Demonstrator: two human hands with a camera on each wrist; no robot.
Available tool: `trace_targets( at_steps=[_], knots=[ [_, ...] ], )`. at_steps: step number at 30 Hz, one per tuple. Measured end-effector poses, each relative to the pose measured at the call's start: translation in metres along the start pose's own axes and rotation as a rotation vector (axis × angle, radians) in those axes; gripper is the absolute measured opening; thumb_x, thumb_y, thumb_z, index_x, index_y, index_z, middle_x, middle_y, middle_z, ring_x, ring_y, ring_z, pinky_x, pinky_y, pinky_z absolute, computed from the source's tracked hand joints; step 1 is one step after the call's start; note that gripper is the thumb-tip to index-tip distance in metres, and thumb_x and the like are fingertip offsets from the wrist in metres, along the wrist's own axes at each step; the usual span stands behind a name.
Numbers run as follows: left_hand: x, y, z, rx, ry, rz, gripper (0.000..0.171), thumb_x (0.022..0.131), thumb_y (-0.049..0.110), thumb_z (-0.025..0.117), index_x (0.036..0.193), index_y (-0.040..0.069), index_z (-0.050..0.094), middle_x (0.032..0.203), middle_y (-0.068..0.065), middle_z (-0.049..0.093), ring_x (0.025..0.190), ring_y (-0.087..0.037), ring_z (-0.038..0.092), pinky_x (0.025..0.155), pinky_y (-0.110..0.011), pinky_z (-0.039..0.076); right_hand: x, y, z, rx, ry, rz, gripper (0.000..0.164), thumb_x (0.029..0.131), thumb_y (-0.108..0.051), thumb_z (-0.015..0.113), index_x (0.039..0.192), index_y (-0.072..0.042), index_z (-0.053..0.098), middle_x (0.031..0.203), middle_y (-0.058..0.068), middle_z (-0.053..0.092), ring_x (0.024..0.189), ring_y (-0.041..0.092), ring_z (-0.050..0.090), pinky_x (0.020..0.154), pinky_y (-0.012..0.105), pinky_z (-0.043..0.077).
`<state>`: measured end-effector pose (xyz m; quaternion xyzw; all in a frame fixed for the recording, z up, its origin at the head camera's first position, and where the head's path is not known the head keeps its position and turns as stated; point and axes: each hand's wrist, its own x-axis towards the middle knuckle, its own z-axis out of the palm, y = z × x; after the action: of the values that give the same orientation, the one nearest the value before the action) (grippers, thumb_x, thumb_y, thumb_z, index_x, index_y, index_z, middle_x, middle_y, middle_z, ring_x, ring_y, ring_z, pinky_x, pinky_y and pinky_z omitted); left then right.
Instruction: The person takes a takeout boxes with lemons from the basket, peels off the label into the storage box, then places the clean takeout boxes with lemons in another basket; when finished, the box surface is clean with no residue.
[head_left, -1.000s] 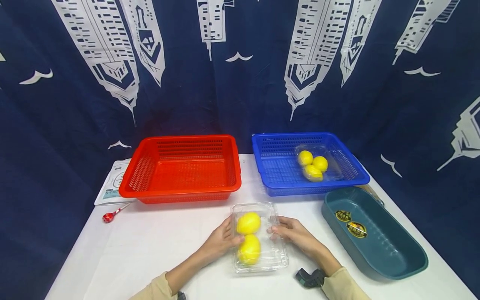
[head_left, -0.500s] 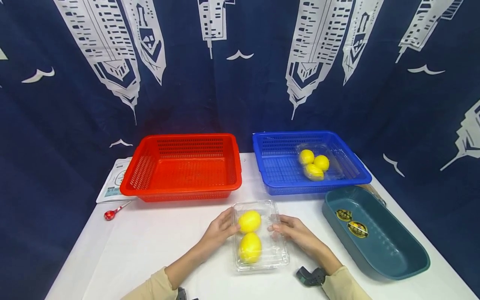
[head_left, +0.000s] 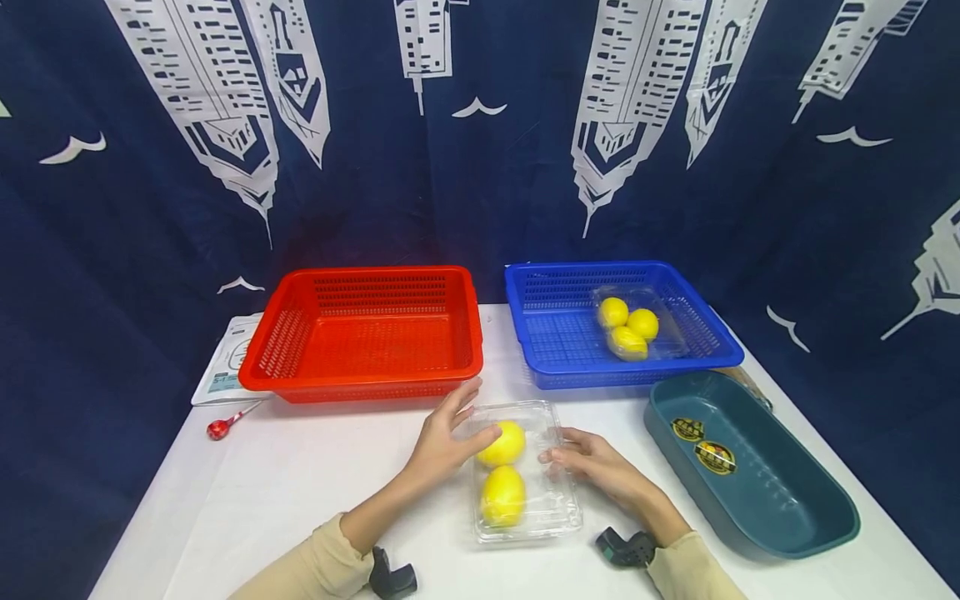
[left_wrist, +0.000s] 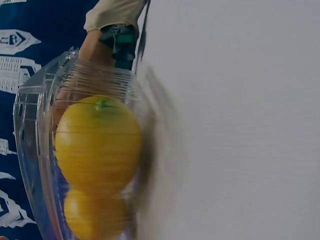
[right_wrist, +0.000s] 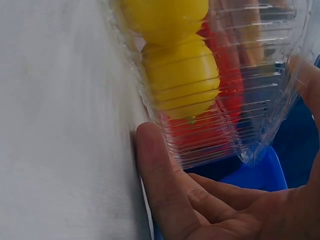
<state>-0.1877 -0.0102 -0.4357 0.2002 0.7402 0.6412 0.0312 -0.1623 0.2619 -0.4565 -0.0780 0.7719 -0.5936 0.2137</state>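
A clear plastic clamshell box [head_left: 555, 500] stands on the white table in front of me, with two yellow lemons [head_left: 503, 497] along its left half. Its lid looks closed. My right hand [head_left: 597, 469] holds the box's right side, thumb over the lid edge and fingers low along the side wall; the right wrist view shows these fingers [right_wrist: 167, 185] by the ribbed wall. Off the box's left side, my left hand [head_left: 441, 439] is spread, its thumb above the far lemon and its fingers pointing toward the red basket. In the left wrist view, the ribbed wall covers both lemons.
Behind stand a red basket [head_left: 360, 385] and a blue basket [head_left: 551, 367], the latter with another clear box [head_left: 667, 333] of lemons. A dark green tub [head_left: 780, 500] lies to the right. A red lollipop [head_left: 219, 429] and a white packet [head_left: 225, 367] are at the left.
My left hand has let go of the box's left side, with its fingers opening up and away toward the red basket. The right hand stays at the right side; the box has barely shifted.
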Motion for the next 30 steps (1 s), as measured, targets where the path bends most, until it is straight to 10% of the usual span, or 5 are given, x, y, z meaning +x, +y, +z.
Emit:
trace_targets(
  at_steps=[9,16,30],
  knots=[
    [0.047,0.022,0.023,0.199,-0.026,-0.068,0.087,0.082,0.040,0.075,0.153,0.020,0.029,0.157,-0.009,0.035,0.134,-0.041,0.047,0.106,-0.055,0.046,-0.003,0.001,-0.005,0.001,-0.006,-0.009,0.071,0.099,-0.031,0.052,0.145,0.016,0.026,0.127,0.029,0.060,0.108,0.029,0.067,0.100,0.038,0.052],
    [0.081,0.019,0.033,0.436,-0.092,-0.073,0.100,0.081,0.053,0.071,0.157,0.016,0.016,0.164,-0.007,0.019,0.148,-0.032,0.027,0.117,-0.060,0.029,-0.003,0.003,-0.004,0.010,-0.042,-0.026,0.067,0.100,-0.030,0.050,0.146,0.013,0.028,0.128,0.028,0.060,0.108,0.027,0.066,0.099,0.036,0.051],
    [0.122,0.005,0.052,0.415,-0.187,-0.121,0.119,0.081,0.057,0.069,0.156,0.011,-0.010,0.165,-0.003,-0.014,0.154,-0.026,0.006,0.124,-0.049,0.019,-0.002,0.005,-0.005,-0.002,-0.050,-0.030,0.069,0.100,-0.030,0.051,0.145,0.015,0.026,0.129,0.027,0.060,0.108,0.026,0.065,0.104,0.046,0.048]
  ],
)
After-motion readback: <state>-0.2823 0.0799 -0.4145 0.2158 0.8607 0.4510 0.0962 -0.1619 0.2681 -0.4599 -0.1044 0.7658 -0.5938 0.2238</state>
